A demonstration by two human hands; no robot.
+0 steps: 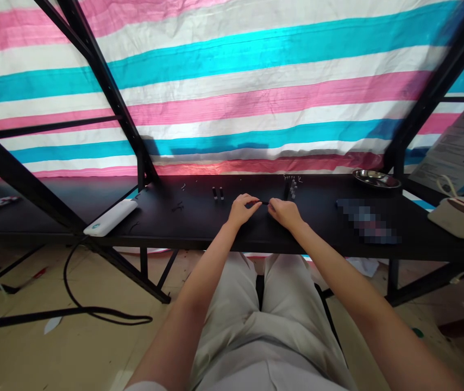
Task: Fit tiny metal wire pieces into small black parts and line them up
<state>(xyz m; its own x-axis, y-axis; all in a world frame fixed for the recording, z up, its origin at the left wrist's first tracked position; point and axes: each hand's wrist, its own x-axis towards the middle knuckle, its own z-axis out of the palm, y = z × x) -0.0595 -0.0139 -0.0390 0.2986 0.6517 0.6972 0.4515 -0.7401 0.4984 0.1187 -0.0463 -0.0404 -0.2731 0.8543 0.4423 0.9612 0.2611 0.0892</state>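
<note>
Your left hand (243,211) and right hand (284,213) pinch a thin dark piece (264,203) between them, fingertips closed on its opposite ends. The piece is over the table (175,224), nearer the front edge; you show no clear contact with the surface. Two small black-and-white tubes (221,193) sit left of your hands. Small clear pieces (293,189) stand toward the back edge; a metal dish (377,178) occupies the back right corner.
</note>
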